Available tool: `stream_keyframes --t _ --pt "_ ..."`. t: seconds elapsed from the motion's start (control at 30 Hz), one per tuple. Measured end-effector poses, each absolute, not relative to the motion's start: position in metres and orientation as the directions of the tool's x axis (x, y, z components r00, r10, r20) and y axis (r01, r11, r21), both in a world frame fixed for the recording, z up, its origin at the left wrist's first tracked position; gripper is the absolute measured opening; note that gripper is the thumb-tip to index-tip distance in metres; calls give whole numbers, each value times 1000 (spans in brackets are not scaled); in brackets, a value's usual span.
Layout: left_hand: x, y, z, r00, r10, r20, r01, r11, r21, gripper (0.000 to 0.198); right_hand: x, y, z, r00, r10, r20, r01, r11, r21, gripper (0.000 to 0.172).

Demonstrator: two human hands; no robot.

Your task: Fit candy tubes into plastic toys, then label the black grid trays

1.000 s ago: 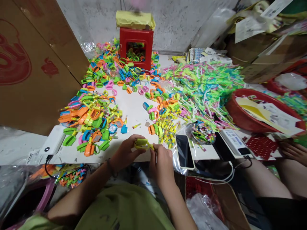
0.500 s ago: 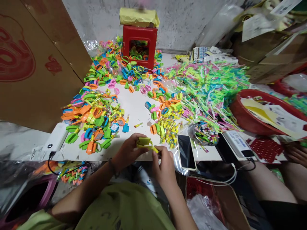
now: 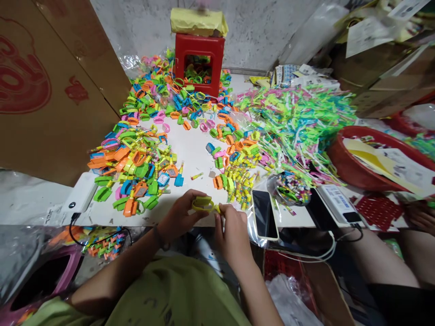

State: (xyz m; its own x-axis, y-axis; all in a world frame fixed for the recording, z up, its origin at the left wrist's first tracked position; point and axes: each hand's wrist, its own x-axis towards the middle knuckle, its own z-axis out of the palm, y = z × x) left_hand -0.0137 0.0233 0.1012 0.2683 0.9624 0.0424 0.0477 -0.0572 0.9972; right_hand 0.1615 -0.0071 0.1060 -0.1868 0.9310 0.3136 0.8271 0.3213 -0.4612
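Note:
A yellow toy watch (image 3: pixel 201 203) is pinched in my left hand (image 3: pixel 181 213), just over the table's front edge. From the right, the closed fingers of my right hand (image 3: pixel 232 228) grip a small yellow tube (image 3: pixel 216 208) at the end of the watch's strap. Whether the tube is joined to the strap I cannot tell. Left of my hands lies a heap of colourful toy watches (image 3: pixel 137 170), several with yellow tubes on them. Beyond my right hand is a pile of loose yellow tubes (image 3: pixel 240 183). One single tube (image 3: pixel 197 175) lies on the white table (image 3: pixel 188 149).
A phone (image 3: pixel 264 215) and a bowl of small colourful pieces (image 3: pixel 292 189) sit to the right. Thin green and pink strips (image 3: pixel 295 117) are piled behind them. A red stool (image 3: pixel 200 43) stands among more watches. A cardboard box (image 3: pixel 57 90) borders the left; another person's hand (image 3: pixel 421 215) shows far right.
The yellow watch has turned slightly in my left hand, and my right fingers have come a little closer over the tube. The view has shifted slightly; the piles look the same.

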Motion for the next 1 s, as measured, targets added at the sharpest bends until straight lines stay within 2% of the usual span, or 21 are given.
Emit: stream_keyframes --t 0.17,0.23,0.33,0.5,0.63,0.83,1.0 --pt "-18 23 92 328 932 -153 53 143 988 42 164 -4 102 -337 911 236 879 394 -269 10" --pt "-22 25 91 350 912 -214 82 198 977 44 162 -3 96 -370 896 244 862 429 -268 9" --pt "-32 28 93 352 896 -271 120 244 962 44 155 -2 87 -327 903 280 843 412 -346 9" --pt "-44 27 99 337 929 -156 123 120 985 38 151 2 87 -229 940 253 757 335 -561 10" --pt "-44 22 104 338 936 -100 146 53 988 35 151 2 91 -202 929 310 676 362 -642 12" --pt "-38 18 108 312 948 -55 188 -5 982 32 144 -3 93 -163 941 297 703 322 -634 12" --pt "-36 19 102 245 959 -140 149 105 983 34 149 -1 86 -268 919 291 769 386 -509 9"
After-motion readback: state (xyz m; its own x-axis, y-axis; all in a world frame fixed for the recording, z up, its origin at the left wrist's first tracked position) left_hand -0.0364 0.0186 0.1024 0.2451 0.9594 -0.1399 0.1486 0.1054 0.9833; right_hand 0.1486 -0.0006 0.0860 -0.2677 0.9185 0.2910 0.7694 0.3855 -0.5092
